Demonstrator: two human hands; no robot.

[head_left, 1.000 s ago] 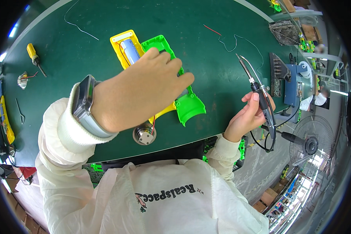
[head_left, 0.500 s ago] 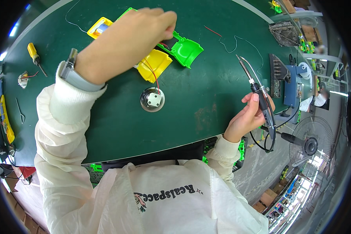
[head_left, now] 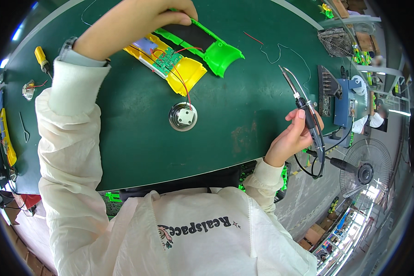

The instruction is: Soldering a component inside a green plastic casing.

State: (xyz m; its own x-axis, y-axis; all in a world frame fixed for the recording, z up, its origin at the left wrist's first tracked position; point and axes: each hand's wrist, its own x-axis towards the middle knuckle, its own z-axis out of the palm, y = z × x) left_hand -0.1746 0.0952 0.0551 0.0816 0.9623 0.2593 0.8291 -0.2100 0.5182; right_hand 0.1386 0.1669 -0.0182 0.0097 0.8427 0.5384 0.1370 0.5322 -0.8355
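Note:
My left hand (head_left: pixel 172 11) grips the far edge of a green plastic housing half (head_left: pixel 221 57), which has a dark pad inside. Beside it lies a yellow housing half (head_left: pixel 188 76) holding a green circuit board (head_left: pixel 169 61) and a blue cylindrical cell (head_left: pixel 145 44). Red and black wires run from the board to a round metal lamp head (head_left: pixel 185 116) with a white back plate, resting on the table. At the right, my right hand (head_left: pixel 292 133) holds a soldering iron (head_left: pixel 312 120) with a thin metal tube along its tip, pointing up and away over the table.
A yellow-handled screwdriver (head_left: pixel 40 56) and a small reflector (head_left: pixel 28 90) lie at the left, near a bent metal hook (head_left: pixel 24 127). Thin solder wire (head_left: pixel 280 50) curls at the far right. A blue soldering station (head_left: pixel 346 103) and a fan (head_left: pixel 365 174) stand right.
My left hand has lifted and tilted the green half away from the yellow one, uncovering the circuit board. The lamp head has shifted slightly right. My right hand stays in place.

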